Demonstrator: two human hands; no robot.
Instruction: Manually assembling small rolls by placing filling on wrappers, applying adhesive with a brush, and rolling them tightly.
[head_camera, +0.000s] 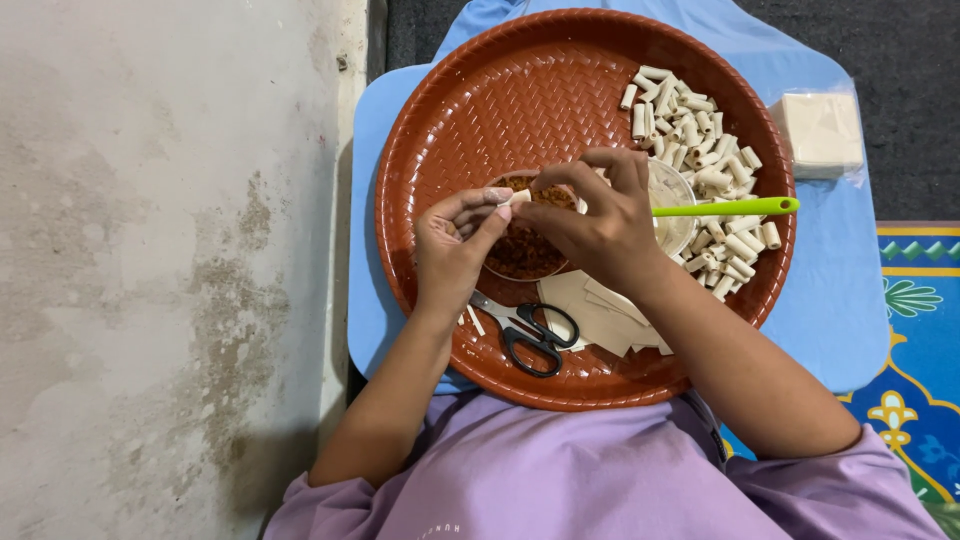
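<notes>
Both hands over the middle of a round reddish-brown tray (440, 110) with a woven pattern, itself on a pale blue board (850, 300). Left hand (455, 245) and right hand (595, 220) meeting fingertip to fingertip, together pinching a small pale roll of wrapper (518, 197); neither hand loose, fingers of both curled tight around that one piece. Roll held just above a clear bowl of reddish-brown crumbly filling (520, 255), partly hidden beneath the hands. Second clear bowl (672, 200) just right of the right hand, contents hard to tell, with a bright green handle (725, 208) sticking out toward the tray's right rim. Heap of finished pale rolls (700, 140) along the upper right of the tray, curving down past the green handle. Flat cut wrapper sheets (590, 310) near the lower rim, under the right wrist, with black-handled scissors (530, 335) lying just beside them, blades toward the left hand. Stack of square wrappers in clear plastic (820, 130) off the tray, on the board's upper right corner. Lilac sleeves at the bottom edge.
</notes>
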